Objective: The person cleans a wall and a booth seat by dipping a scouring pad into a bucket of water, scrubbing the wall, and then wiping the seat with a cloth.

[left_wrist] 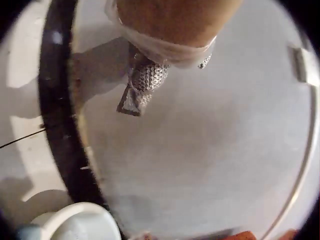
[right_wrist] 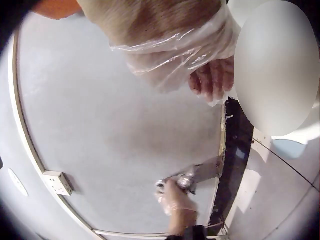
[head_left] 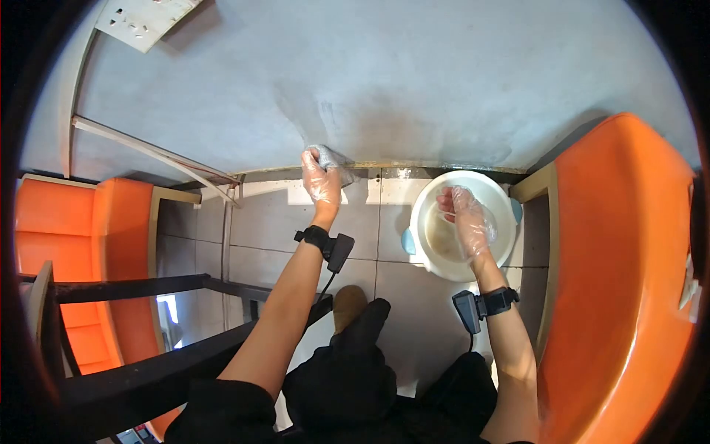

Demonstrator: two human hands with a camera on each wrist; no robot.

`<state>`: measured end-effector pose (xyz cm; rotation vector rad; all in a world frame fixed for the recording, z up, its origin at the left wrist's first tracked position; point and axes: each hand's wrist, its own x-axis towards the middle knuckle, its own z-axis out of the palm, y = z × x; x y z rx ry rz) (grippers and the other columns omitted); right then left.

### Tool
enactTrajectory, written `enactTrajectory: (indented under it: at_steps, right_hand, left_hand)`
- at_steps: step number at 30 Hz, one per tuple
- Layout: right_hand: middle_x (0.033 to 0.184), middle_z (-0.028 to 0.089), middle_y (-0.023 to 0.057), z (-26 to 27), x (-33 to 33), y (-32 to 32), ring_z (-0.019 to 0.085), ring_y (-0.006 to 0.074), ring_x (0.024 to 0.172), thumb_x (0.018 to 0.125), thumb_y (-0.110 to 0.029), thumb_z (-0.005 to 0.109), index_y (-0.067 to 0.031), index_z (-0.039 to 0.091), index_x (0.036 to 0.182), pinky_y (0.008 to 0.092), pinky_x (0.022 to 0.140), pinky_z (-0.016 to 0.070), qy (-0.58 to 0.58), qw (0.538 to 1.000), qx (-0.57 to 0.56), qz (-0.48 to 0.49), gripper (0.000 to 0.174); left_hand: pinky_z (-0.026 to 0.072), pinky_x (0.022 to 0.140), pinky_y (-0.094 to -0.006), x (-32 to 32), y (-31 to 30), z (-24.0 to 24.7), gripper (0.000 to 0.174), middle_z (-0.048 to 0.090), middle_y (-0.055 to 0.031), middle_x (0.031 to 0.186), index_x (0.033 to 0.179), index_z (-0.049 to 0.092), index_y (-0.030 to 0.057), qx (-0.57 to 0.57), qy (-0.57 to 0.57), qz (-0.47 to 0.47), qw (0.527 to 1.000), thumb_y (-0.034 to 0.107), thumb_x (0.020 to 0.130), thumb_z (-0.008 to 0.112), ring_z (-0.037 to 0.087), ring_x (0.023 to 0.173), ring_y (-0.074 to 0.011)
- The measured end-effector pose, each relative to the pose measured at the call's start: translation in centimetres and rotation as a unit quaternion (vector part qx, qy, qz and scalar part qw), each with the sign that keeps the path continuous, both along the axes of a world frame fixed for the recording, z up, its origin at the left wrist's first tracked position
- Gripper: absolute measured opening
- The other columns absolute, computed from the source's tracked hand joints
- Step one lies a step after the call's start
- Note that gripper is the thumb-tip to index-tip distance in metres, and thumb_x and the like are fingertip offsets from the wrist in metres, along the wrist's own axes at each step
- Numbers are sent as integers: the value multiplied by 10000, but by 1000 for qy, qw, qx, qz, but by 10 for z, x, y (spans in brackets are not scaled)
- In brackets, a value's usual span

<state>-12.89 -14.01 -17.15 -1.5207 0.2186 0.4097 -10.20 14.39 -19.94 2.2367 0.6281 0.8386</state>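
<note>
Near the foot of the grey wall [head_left: 384,89], my left hand [head_left: 322,185] in a clear plastic glove grips a grey cloth [head_left: 330,158]. Part of the cloth sticks out below the hand in the left wrist view, showing a dimpled, shiny surface [left_wrist: 148,78]. My right hand [head_left: 468,218], also gloved, hovers over a white basin [head_left: 423,222] with blue handles. Its fingers [right_wrist: 212,82] are loosely bent, with nothing seen in them. Cloudy liquid [head_left: 441,235] lies in the basin.
Orange padded seats [head_left: 617,266] stand at right and left. A black metal frame [head_left: 140,288] crosses the lower left. A socket panel [head_left: 140,21] is on the wall, and pale trunking [head_left: 148,148] runs along it. Grey tiles [head_left: 410,296] cover the floor.
</note>
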Motion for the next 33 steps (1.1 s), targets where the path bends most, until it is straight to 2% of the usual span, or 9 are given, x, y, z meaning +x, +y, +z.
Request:
enactTrajectory:
  at_steps: [10,13,18,19,22,26,28,31,33]
  right_hand:
    - [955,672,25,1,2,1,599,99,868,1024,-360,443,-63,631,1085,274,802,460,17,1000,5,-18,357]
    - [942,660,21,2,4,7,589,91,849,1026,-345,446,-51,627,1086,267,796,458,11,999,37,-16,350]
    - [929,652,25,13,7,10,579,91,830,1028,-310,450,-31,622,1084,259,793,458,6,999,35,-7,332]
    - [929,652,25,12,7,8,579,91,830,1028,-310,450,-31,622,1084,259,793,458,7,999,33,-9,332]
    - [927,656,28,6,6,2,588,93,847,1028,-307,447,-34,620,1086,265,802,460,-5,999,35,-17,329]
    - [925,665,32,0,7,-3,600,108,863,1027,-301,439,-37,624,1092,274,814,460,8,1000,3,-22,329]
    - [921,666,33,3,7,-3,599,111,859,1025,-303,440,-34,625,1092,271,810,460,22,999,-14,-21,333]
    - [908,660,29,11,9,1,585,98,835,1024,-292,450,-30,624,1088,259,799,459,-12,1000,9,-23,321]
    - [902,656,25,14,12,3,574,90,821,1024,-284,454,-26,622,1086,252,792,457,-18,999,29,-30,314]
  left_hand:
    - [425,867,-379,23,-18,197,363,519,-137,995,1079,470,11,108,-290,-24,951,144,794,652,520,909,-259]
    - [450,868,-377,30,-2,158,379,537,-118,987,1077,488,46,184,-279,2,942,85,750,675,555,919,-292]
    - [441,819,-406,11,42,41,342,532,-124,966,1006,467,84,32,-104,64,992,149,754,690,552,890,-322]
    - [443,807,-415,11,46,42,346,536,-131,940,1018,451,106,-61,15,167,984,224,794,687,550,851,-327]
    - [444,803,-420,9,56,65,359,542,-133,944,1039,448,71,-6,-68,188,980,266,824,659,550,849,-308]
    - [482,745,-379,26,30,157,381,528,-97,977,1156,437,53,20,-296,41,954,128,836,630,549,782,-225]
    - [473,822,-369,26,-20,212,338,538,-98,1010,1131,499,44,226,-338,-8,914,40,811,608,557,868,-219]
    - [441,894,-359,40,-30,200,376,557,-99,1058,1080,552,44,235,-361,-160,888,4,715,636,547,977,-236]
    - [463,874,-394,29,-23,172,435,549,-103,1042,1058,560,78,294,-250,-195,902,-25,645,651,550,948,-298]
